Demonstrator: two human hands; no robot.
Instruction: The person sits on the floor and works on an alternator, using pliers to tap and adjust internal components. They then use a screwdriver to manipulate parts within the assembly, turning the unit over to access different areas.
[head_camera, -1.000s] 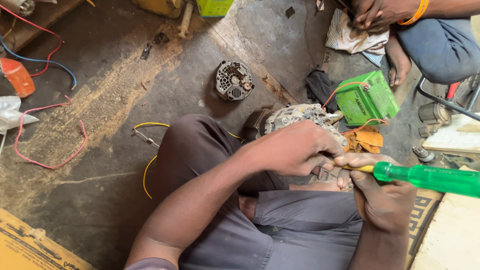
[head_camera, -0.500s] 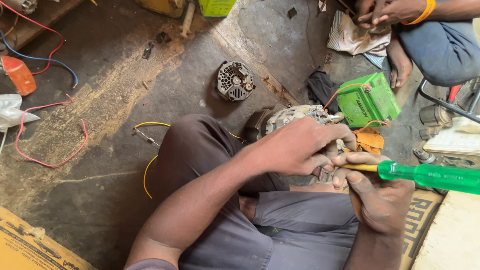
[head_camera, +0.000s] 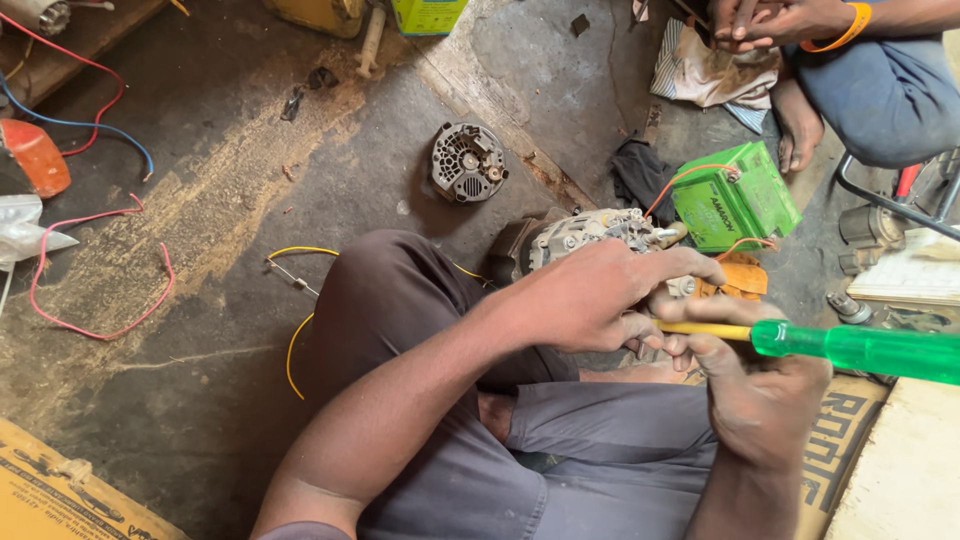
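A rough auto-electrical repair workshop is shown. Work is done on a stained, dusty concrete floor (head_camera: 230, 200), where a loose alternator part (head_camera: 467, 161), a green battery (head_camera: 735, 196), scattered wires (head_camera: 95, 255) and rags (head_camera: 705, 75) are seen.

Left hand: your left hand (head_camera: 590, 295) is lying over the grey metal alternator (head_camera: 590, 235), its fingers curling down around the housing's near side.
Right hand: your right hand (head_camera: 745, 385) is gripping the screwdriver with a yellow shaft and translucent green handle (head_camera: 860, 348), the shaft pointing in under your left fingers.
Beside the alternator: a green box-shaped battery (head_camera: 735, 195) is sitting just right of it, an orange wire looping between them.
Floor ahead: a round black alternator end cover (head_camera: 467, 162) is lying apart on the dusty concrete floor (head_camera: 200, 300).
Top right: another person's hands (head_camera: 770, 18) are working over a crumpled cloth (head_camera: 705, 70).
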